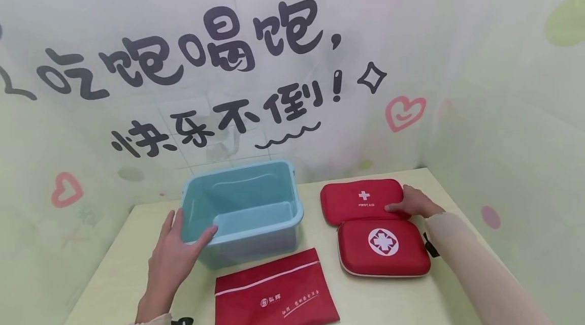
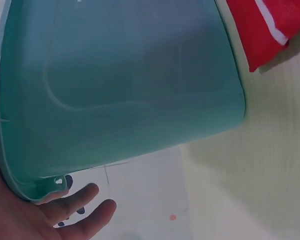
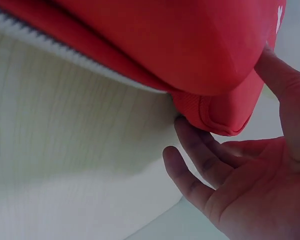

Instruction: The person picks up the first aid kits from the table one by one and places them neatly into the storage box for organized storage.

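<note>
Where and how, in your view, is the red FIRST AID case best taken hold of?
I'd grip the FIRST AID case by its right end, coming from the right, thumb on top and fingers round the end, where the right hand is. That rounded end looks slim enough to span, while the emblem case crowds the near side and the blue bin stands left.

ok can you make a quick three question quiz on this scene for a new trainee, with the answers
1. Not counting the flat pouch, how many red cases are right of the blue tub?
2. True or false: the left grip is on the flat pouch.
3. Which does the right grip touch? a) blue tub b) FIRST AID case c) flat pouch

Key: 1. Two. 2. False, it is at the blue tub's rim. 3. b
</note>
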Demonstrator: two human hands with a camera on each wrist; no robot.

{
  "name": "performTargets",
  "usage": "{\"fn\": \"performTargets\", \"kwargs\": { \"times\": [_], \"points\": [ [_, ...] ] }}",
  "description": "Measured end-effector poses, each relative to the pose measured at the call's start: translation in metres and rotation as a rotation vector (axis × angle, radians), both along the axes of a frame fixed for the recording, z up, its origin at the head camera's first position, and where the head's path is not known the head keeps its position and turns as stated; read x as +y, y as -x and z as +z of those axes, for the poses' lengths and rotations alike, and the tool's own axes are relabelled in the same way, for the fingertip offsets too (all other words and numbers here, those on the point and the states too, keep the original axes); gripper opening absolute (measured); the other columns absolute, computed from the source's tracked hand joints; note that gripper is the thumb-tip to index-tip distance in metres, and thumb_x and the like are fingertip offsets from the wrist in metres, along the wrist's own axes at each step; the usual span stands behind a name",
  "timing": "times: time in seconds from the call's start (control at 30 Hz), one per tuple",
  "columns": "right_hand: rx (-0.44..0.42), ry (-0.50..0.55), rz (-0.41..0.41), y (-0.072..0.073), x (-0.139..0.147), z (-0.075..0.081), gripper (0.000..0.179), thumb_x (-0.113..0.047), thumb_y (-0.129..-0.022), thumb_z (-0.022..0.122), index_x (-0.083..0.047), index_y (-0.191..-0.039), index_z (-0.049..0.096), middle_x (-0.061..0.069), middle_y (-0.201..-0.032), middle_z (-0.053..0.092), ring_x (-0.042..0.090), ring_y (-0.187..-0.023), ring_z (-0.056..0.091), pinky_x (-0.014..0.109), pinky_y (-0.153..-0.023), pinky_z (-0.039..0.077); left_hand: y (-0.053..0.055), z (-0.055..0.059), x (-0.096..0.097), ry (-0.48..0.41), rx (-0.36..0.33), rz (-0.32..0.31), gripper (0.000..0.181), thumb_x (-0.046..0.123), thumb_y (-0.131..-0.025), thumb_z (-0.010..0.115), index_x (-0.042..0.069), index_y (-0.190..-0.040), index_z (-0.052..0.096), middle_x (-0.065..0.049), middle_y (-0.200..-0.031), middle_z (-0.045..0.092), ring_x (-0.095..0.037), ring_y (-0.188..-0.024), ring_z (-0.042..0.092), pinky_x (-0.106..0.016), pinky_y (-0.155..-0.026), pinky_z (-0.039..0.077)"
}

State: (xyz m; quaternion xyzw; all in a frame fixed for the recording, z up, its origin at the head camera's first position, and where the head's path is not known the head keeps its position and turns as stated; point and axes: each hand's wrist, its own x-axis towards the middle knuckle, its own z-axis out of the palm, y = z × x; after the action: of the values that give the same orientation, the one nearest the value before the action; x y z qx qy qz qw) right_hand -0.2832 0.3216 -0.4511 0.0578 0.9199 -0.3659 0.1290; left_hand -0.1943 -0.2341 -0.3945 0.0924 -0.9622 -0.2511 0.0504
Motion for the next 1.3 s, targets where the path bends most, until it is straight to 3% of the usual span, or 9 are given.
{"fn": "performTargets", "kwargs": {
  "times": [0.23,0.43,0.7,0.97,1.3],
  "points": [
    [0.049,0.023,-0.006,0.001,0.002,-0.003,0.081,-0.024,-0.074,0.088,0.012,-0.13,0.041,0.024,-0.108,0.062,0.031,-0.086,0.066,0.041,-0.074,0.061,0.0,-0.002,0.0,-0.055,0.028,-0.014,0.118,0.074,-0.08,0.063,0.006,-0.16,0.009,-0.026,-0.159,0.019,-0.053,-0.136,0.032,-0.076,-0.101,0.03],
    [0.07,0.115,0.026,0.0,0.009,0.003,0.071,-0.017,-0.088,0.076,0.016,-0.137,0.037,0.027,-0.109,0.063,0.03,-0.086,0.068,0.042,-0.076,0.061,0.001,0.0,-0.001,-0.063,0.01,-0.026,0.12,0.073,-0.079,0.065,0.003,-0.159,0.008,-0.027,-0.159,0.019,-0.054,-0.136,0.031,-0.076,-0.102,0.028],
    [0.12,0.182,0.072,-0.002,0.011,0.026,0.055,-0.005,-0.101,0.053,0.022,-0.143,0.03,0.032,-0.109,0.062,0.024,-0.084,0.068,0.038,-0.076,0.061,0.0,0.002,-0.002,-0.074,0.012,-0.007,0.119,0.072,-0.081,0.064,0.004,-0.159,0.007,-0.028,-0.159,0.019,-0.055,-0.135,0.03,-0.075,-0.102,0.031],
    [0.185,0.271,0.026,-0.005,0.016,0.042,0.043,-0.002,-0.104,0.043,0.021,-0.14,0.037,0.031,-0.111,0.062,0.018,-0.08,0.068,0.032,-0.075,0.061,0.004,-0.001,0.0,-0.118,0.011,-0.005,0.119,0.073,-0.079,0.065,0.006,-0.16,0.008,-0.025,-0.16,0.018,-0.055,-0.135,0.031,-0.073,-0.1,0.036],
    [0.206,0.439,-0.071,-0.006,0.014,0.058,0.055,-0.014,-0.108,0.037,0.017,-0.149,0.019,0.04,-0.138,0.04,0.002,-0.082,0.064,0.024,-0.079,0.058,0.002,0.001,0.001,-0.122,0.037,-0.005,0.117,0.073,-0.079,0.065,0.007,-0.16,0.01,-0.023,-0.16,0.02,-0.053,-0.135,0.033,-0.071,-0.1,0.038]
  ]
}}
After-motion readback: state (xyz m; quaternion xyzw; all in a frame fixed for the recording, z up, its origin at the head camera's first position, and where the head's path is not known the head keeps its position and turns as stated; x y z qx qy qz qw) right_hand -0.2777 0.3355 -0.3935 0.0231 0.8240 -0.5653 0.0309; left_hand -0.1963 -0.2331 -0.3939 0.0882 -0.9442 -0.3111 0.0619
